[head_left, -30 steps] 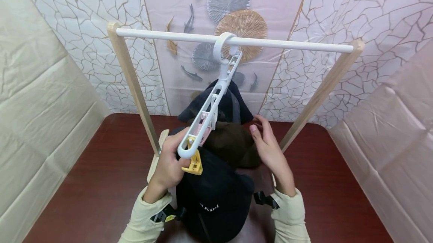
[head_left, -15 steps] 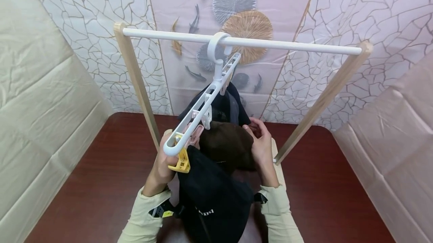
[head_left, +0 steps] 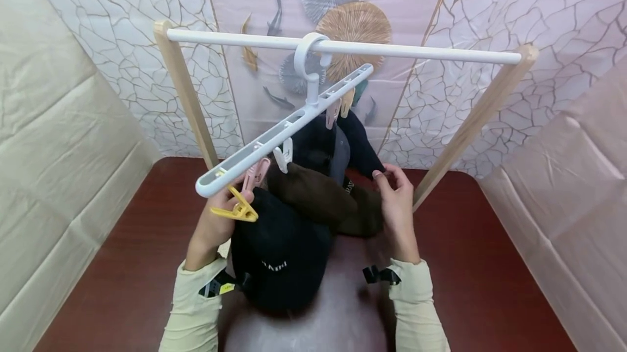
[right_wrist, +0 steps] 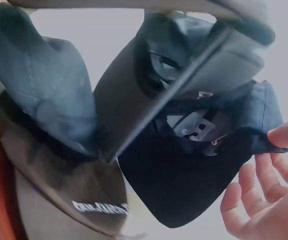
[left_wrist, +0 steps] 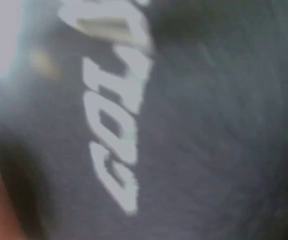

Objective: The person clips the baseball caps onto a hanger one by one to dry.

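Observation:
A white clip hanger [head_left: 294, 123] hangs by its hook, slanting, with caps clipped below it. At its near end my left hand [head_left: 213, 224] grips the edge of a black cap [head_left: 281, 254], beside a pink clip [head_left: 256, 172] and a yellow clip [head_left: 237, 208]; some of its fingers are hidden. Pale lettering on dark cloth [left_wrist: 118, 110] fills the left wrist view. My right hand [head_left: 395, 199] pinches the edge of a navy cap [head_left: 360, 142] between thumb and fingers, plain in the right wrist view. A brown cap [head_left: 318, 194] lies between the two.
The hook sits on a white rod [head_left: 416, 51] held by wooden posts [head_left: 472, 123]. A white clip [head_left: 284, 155] and several others line the hanger. Below is a dark red table [head_left: 470, 265], with fabric screens [head_left: 73, 123] around it.
The hanger has turned, its near end swinging left with my left hand and the black cap. My right hand has come in to the navy cap and taken its edge.

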Demonstrator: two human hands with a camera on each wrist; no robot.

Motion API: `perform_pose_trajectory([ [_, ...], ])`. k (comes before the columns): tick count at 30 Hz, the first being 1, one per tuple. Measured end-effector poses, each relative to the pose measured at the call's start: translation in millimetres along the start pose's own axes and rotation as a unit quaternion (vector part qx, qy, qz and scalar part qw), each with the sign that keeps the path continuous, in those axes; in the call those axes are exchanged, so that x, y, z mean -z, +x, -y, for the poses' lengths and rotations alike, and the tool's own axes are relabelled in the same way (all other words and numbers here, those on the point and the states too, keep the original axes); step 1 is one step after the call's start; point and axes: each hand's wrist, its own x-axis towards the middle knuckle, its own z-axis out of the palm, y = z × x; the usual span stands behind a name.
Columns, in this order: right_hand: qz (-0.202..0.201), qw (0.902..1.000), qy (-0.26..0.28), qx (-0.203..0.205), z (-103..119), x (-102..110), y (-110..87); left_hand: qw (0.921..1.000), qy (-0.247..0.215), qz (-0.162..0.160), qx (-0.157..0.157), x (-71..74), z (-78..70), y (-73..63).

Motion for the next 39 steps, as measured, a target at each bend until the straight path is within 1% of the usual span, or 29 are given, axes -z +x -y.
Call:
perform_pose_trajectory([
  [2,-0.004,1.0,0.005,0.001,3,4,2.6,0.9994,0.028,-0.016,0.011,4.4,-3.0,2.8],
  [3,-0.003,1.0,0.009,0.0,4,6,3.6,0.9992,0.029,-0.024,0.015,6.2,-3.3,4.3],
  [6,0.006,0.9996,0.028,-0.001,4,10,6.2,0.9984,0.031,-0.046,-0.006,10.0,-3.4,10.4],
  [8,0.018,0.9993,0.031,-0.007,4,12,7.0,0.9976,0.037,-0.051,-0.027,11.6,-2.7,14.2],
  [10,0.031,0.9993,0.018,-0.013,2,14,7.3,0.9962,0.049,-0.056,-0.045,12.5,-2.1,16.6],
  [11,0.039,0.9991,0.004,-0.018,2,14,7.3,0.9959,0.053,-0.056,-0.048,13.1,-1.7,17.3],
  [13,0.067,0.9967,-0.035,-0.029,1,15,7.0,0.9954,0.053,-0.062,-0.05,13.3,-0.9,18.2],
  [14,0.087,0.9939,-0.059,-0.033,0,16,7.0,0.9945,0.062,-0.067,-0.051,13.6,-0.1,18.3],
  [16,0.137,0.984,-0.109,-0.031,-3,16,7.0,0.9916,0.086,-0.081,-0.054,14.4,0.8,18.6],
  [19,0.22,0.9605,-0.169,-0.018,-7,16,6.8,0.9879,0.103,-0.106,-0.047,15.2,1.4,17.8],
  [22,0.289,0.9356,-0.202,0.003,-11,13,6.5,0.989,0.073,-0.124,-0.034,16.3,1.3,16.5],
  [25,0.337,0.9166,-0.214,0.004,-15,9,6.1,0.9882,0.054,-0.142,-0.022,17.3,-0.2,14.6],
  [26,0.351,0.9109,-0.217,-0.002,-16,8,5.8,0.9877,0.05,-0.147,-0.02,17.7,-0.6,14.3],
  [28,0.373,0.8985,-0.231,-0.02,-19,5,5.0,0.9856,0.06,-0.157,-0.018,18.2,-1.5,13.5],
  [30,0.385,0.8882,-0.246,-0.045,-22,2,3.5,0.9844,0.057,-0.165,-0.02,18.6,-1.7,13.7],
  [31,0.389,0.8845,-0.252,-0.056,-24,-1,2.5,0.9842,0.055,-0.167,-0.022,18.8,-1.6,14.0],
  [33,0.392,0.8807,-0.256,-0.075,-26,-5,0.0,0.9838,0.045,-0.171,-0.026,19.3,-0.7,14.5],
  [36,0.383,0.882,-0.252,-0.11,-29,-12,-5.0,0.9835,0.034,-0.175,-0.033,19.5,0.5,15.4],
  [39,0.379,0.8808,-0.243,-0.145,-33,-18,-11.3,0.9829,0.027,-0.177,-0.042,19.2,1.5,16.6],
])
